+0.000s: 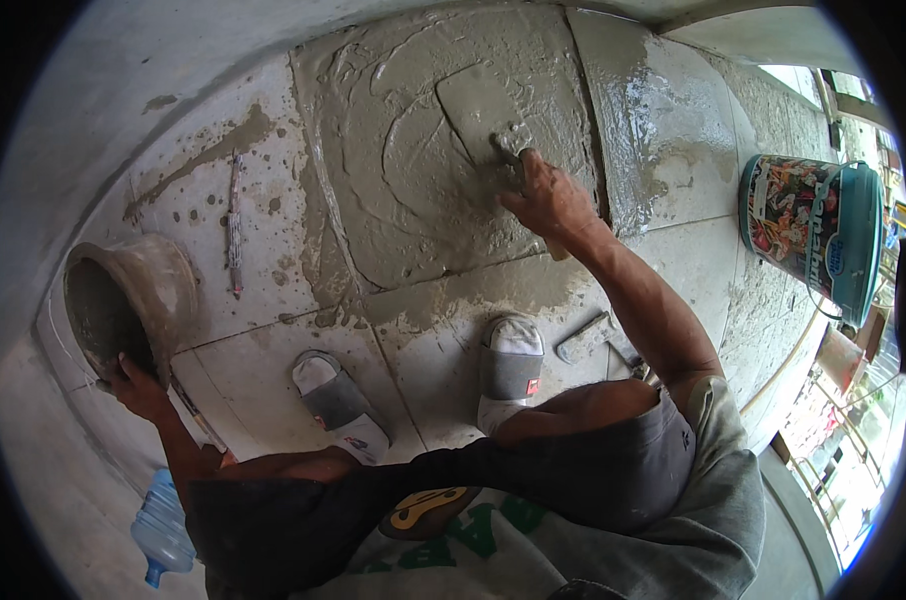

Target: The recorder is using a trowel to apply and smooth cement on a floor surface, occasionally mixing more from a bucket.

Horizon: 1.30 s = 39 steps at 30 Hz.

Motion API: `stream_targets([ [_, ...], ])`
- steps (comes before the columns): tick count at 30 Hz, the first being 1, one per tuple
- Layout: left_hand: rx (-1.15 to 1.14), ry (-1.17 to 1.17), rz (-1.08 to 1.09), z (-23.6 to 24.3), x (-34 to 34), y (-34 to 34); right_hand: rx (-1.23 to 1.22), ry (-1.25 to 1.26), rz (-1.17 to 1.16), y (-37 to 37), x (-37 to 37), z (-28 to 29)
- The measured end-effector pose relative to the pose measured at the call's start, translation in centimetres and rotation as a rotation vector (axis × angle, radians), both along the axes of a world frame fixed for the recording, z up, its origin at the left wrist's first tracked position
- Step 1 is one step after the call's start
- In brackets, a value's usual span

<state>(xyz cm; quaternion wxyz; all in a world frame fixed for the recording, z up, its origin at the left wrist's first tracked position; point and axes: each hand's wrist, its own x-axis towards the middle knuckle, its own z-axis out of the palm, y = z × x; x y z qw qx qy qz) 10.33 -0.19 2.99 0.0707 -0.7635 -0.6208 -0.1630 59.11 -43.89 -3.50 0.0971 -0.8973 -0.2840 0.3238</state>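
Note:
My right hand (553, 203) is closed round the handle of a flat plastering trowel (476, 105). Its blade lies on a wet grey cement layer (373, 190) spread over a floor tile ahead of me. Swirled ridges mark the cement around the blade. At the left, my left hand (138, 388) is closed on the near rim of a tilted, mortar-stained bucket (168, 275). The bucket's mouth faces left, and its inside is dark, so its contents are hard to make out.
A thin stained stick (235, 225) lies on splattered tiles. My sandalled feet (513, 365) are by the cement's near edge, beside a small tool (585, 338). A teal-lidded pail (853, 235) is at the right, a blue water jug (163, 530) at the lower left. A wall (103, 130) bounds the left.

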Motion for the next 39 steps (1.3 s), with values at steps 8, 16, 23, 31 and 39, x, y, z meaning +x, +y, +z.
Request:
stream_targets([
  [8,0.019,-0.042,-0.048,1.0,0.2,-1.1,0.081,0.081,-0.159,-1.6,2.2,2.4],
  [16,0.030,-0.030,-0.066,0.6,1.0,-1.0,0.248,-0.066,-0.222,2.0,6.9,-1.5],
  [23,0.072,-0.102,-0.100,0.1,0.2,-1.2,0.025,0.002,0.623,5.3,-1.2,0.1],
  [31,0.066,-0.098,-0.071,1.4,2.2,-2.4,0.019,-0.058,0.445,7.7,4.8,2.6],
  [39,0.060,-0.075,-0.093,0.4,1.2,-1.6,0.153,-0.124,0.486,16.0,9.3,-0.1],
])
